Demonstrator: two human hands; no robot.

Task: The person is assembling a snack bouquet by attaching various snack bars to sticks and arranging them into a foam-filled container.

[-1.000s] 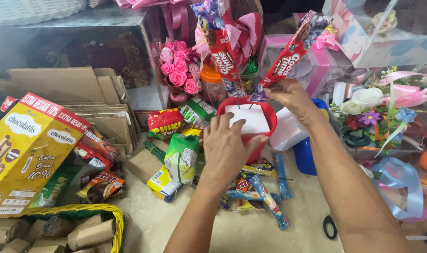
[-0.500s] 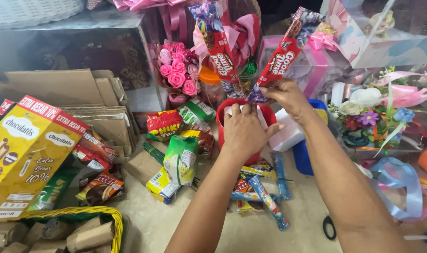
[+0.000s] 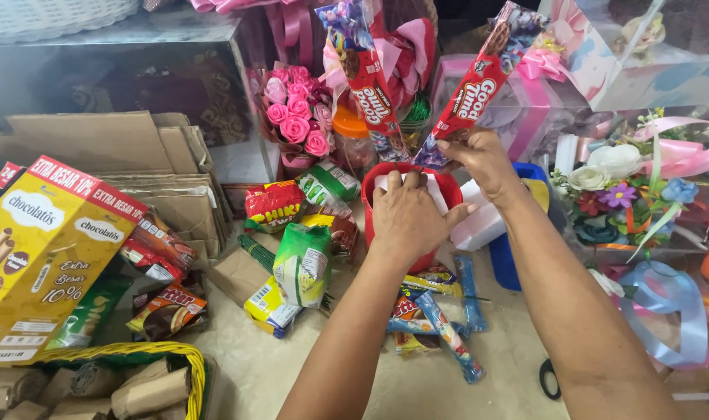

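A red bucket (image 3: pixel 446 189) stands on the floor with a white foam block (image 3: pixel 434 193) inside it. My left hand (image 3: pixel 407 216) lies flat on top of that foam, pressing down over the bucket's mouth. My right hand (image 3: pixel 483 159) grips the lower end of a long red biscuit pack (image 3: pixel 475 89) that stands tilted up from the bucket's far right rim. A second red biscuit pack (image 3: pixel 370 89) rises at the bucket's far left side, free of both hands.
Loose snack packets (image 3: pixel 302 263) and candy sticks (image 3: pixel 448 334) lie on the floor around the bucket. A yellow wafer box (image 3: pixel 47 257) and flat cardboard (image 3: pixel 98 148) sit left. A pink rose bouquet (image 3: pixel 296 117), gift boxes, ribbons and artificial flowers (image 3: pixel 619 187) crowd the back and right. Scissors (image 3: pixel 553 379) lie near my right forearm.
My left hand moved forward from the bucket's near rim to lie flat on the white foam. The right hand kept hold of the red biscuit pack.
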